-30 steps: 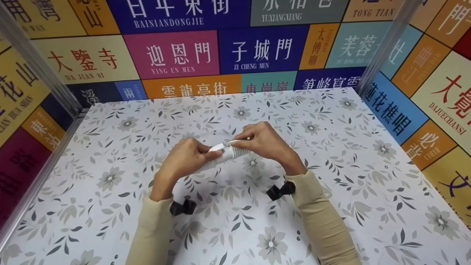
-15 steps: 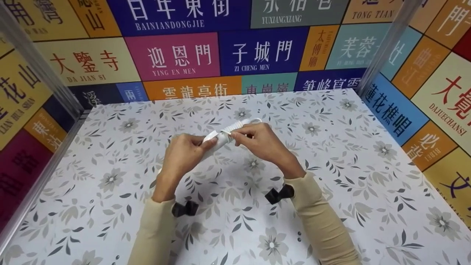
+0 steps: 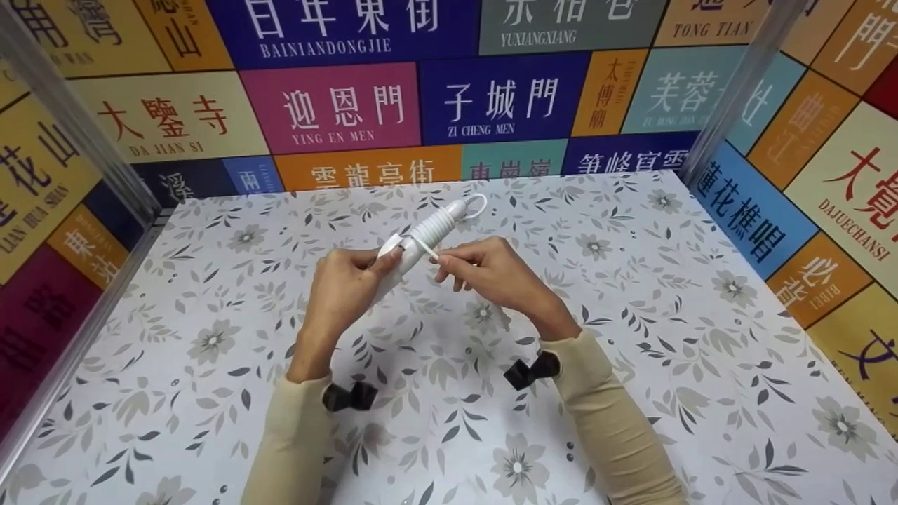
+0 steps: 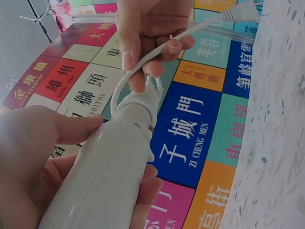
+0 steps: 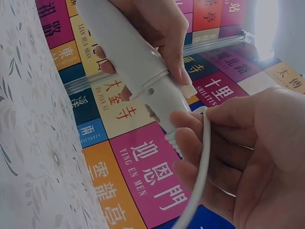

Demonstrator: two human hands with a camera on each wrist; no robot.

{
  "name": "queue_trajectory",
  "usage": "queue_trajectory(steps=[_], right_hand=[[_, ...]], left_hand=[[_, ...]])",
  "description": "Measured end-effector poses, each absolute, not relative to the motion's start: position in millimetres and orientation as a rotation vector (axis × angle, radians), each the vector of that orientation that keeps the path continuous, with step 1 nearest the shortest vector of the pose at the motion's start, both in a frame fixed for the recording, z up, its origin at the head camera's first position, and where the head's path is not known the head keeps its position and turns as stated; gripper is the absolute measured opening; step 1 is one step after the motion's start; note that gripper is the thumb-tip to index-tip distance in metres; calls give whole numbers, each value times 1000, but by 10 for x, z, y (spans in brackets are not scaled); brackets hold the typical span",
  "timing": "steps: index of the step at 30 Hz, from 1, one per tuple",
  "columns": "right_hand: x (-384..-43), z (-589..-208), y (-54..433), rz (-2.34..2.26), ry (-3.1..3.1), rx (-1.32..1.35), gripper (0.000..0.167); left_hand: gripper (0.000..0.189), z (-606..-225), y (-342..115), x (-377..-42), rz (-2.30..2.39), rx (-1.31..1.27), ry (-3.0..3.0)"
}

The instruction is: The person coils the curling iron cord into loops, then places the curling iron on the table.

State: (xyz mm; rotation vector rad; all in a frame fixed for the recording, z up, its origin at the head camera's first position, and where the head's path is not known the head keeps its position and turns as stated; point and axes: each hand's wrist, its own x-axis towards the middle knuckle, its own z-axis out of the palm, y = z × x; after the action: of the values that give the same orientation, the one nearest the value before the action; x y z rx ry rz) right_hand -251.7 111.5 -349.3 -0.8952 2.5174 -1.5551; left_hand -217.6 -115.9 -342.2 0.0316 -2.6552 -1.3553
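My left hand [image 3: 344,287] grips a white rounded handheld appliance [image 4: 102,167] by its thick ribbed body, thumb along its side. The device tilts up and away to the right. White cord [image 3: 432,226] is coiled around its narrower far section, with a loop [image 3: 477,205] at the far tip. My right hand [image 3: 501,277] pinches a loose length of the cord [image 5: 202,152] between thumb and fingers, just right of the body. In the right wrist view, a small hole shows on the narrower neck [image 5: 162,98]. What kind of appliance it is cannot be told.
A floral-patterned tabletop [image 3: 484,393] lies under both hands. Panels with large printed characters [image 3: 330,105] stand behind and at both sides, joined by clear corner strips [image 3: 736,91]. Black wrist mounts [image 3: 533,369] hang beside the sleeves.
The appliance has swung from nearly level to pointing up and away, bringing the coiled cord into view. My right hand has shifted from over the coil to its near side, still pinching the cord.
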Motion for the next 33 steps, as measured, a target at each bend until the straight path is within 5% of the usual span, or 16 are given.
queue_trajectory(steps=[25, 33], right_hand=[[-2710, -3648, 1233, -1435, 2373, -774, 26], [-2808, -3733, 1296, -1384, 2421, -726, 27]], left_hand=[[33, -3393, -1357, -2197, -1550, 71, -2534], [32, -3362, -1364, -2177, -1674, -110, -2564]])
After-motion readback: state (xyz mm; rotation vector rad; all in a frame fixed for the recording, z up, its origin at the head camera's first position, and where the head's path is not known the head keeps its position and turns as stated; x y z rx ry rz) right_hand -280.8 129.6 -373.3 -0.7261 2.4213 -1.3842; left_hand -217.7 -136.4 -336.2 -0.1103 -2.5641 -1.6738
